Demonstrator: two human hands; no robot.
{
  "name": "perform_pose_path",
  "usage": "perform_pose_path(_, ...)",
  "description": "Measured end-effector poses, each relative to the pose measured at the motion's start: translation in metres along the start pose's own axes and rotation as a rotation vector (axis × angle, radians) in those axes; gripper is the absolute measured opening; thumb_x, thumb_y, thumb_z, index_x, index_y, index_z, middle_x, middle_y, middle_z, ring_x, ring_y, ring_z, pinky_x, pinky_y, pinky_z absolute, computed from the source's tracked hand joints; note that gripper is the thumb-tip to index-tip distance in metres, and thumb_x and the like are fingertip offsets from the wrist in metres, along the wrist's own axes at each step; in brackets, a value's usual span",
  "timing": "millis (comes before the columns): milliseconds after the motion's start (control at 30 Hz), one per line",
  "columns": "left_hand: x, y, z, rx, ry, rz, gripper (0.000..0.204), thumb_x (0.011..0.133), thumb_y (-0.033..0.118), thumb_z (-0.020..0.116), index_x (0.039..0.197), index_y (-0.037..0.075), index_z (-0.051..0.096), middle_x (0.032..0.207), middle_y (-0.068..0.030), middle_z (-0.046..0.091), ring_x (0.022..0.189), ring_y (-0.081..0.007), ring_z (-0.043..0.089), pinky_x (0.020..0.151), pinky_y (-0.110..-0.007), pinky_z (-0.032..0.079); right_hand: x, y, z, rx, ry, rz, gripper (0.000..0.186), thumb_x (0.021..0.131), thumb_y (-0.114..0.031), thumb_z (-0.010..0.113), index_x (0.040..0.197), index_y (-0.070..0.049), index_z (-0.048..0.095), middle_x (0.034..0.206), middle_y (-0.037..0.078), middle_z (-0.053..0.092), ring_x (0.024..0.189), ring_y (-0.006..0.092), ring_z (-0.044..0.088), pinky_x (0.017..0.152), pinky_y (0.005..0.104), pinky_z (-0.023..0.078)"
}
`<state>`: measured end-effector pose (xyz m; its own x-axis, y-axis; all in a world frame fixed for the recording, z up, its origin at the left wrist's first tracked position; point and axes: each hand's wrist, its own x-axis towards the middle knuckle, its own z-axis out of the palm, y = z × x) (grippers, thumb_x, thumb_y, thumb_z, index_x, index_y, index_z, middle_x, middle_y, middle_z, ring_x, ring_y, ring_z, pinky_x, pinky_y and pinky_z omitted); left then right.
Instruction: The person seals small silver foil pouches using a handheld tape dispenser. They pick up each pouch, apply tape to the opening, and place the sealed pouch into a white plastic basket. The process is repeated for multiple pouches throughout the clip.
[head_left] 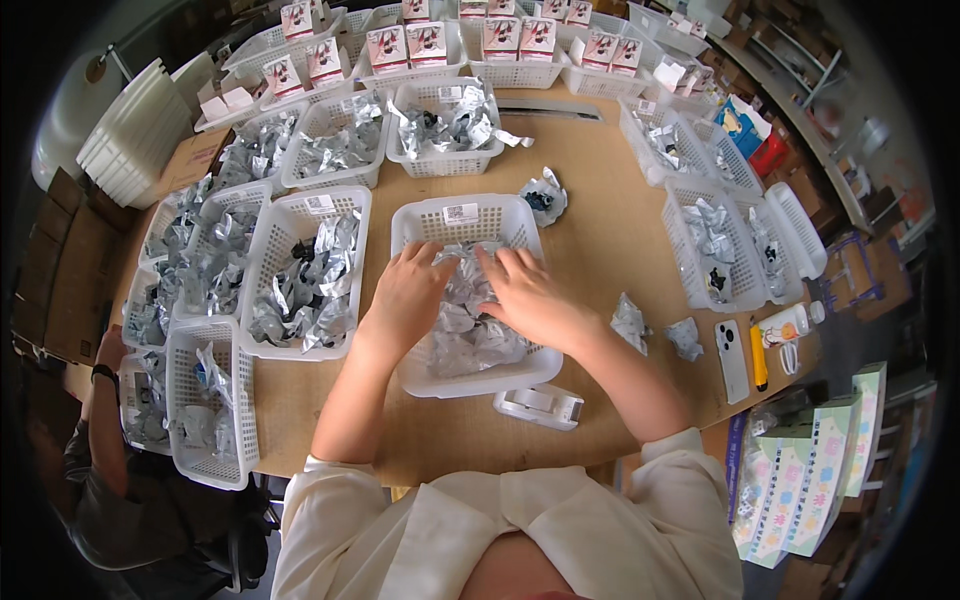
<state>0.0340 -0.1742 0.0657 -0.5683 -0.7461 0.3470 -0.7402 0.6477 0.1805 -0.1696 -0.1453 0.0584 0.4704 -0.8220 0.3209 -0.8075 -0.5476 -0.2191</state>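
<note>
The left hand (410,287) and right hand (535,297), half-curled, touch pouches (470,340) inside the middle basket (510,217); whether pinching, I cannot tell. Neighbouring baskets (290,209) look filled; loose wrappers (629,324) seem left.

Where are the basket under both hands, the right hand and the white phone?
Basket (507,224), head view: inside of its far wall.
Right hand (535,300), head view: back of the hand.
White phone (733,364), head view: middle of its back.

Left hand (410,285): back upward, fingers bend forward and down, tips partly hidden; closure cannot be determined. Right hand (532,297): beside left, gap between, palm down, fingers loosely spread, thumb stands apart, points toward left hand. Behind hands, bare left forearm (357,393) and right forearm (622,378) diverge.
</note>
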Motion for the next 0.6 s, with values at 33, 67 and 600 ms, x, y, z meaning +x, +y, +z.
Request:
perform_pose_path(33, -0.002, 0.004, -0.003, -0.016, 0.051, 0.041, 0.042, 0.073, -0.004, 0.065, 0.112, 0.011, 0.065, 0.121, -0.0089, 0.06, 0.111, -0.0296, 0.056, 0.094, -0.04, 0.047, -0.006, 0.001, -0.011, 0.01, 0.064, -0.019, 0.043, 0.089, -0.01, 0.06, 0.129, 0.003, 0.05, 0.118, 0.02, 0.052, 0.114, 0.0332, 0.052, 0.094, 0.0416, 0.045)
perform_pose_path(67, -0.003, 0.009, -0.007, -0.072, -0.023, 0.068, 0.044, 0.075, -0.004, 0.063, 0.116, 0.01, 0.064, 0.124, -0.0098, 0.059, 0.113, -0.0298, 0.056, 0.095, -0.04, 0.046, -0.012, 0.0, -0.025, 0.025, 0.124, -0.039, 0.043, 0.091, -0.011, 0.059, 0.13, 0.002, 0.049, 0.121, 0.02, 0.051, 0.117, 0.0329, 0.05, 0.096, 0.0416, 0.044)
perform_pose_path(600, -0.007, 0.013, -0.045, -0.063, 0.032, -0.057, 0.043, 0.08, 0.006, 0.068, 0.122, 0.004, 0.059, 0.128, -0.0178, 0.056, 0.118, -0.0343, 0.053, 0.1, -0.042, 0.043, -0.126, 0.076, -0.058, 0.062, -0.151, 0.604, 0.055, 0.069, -0.003, 0.073, 0.12, -0.005, 0.053, 0.116, 0.015, 0.054, 0.113, 0.0364, 0.053, 0.09, 0.0412, 0.048)
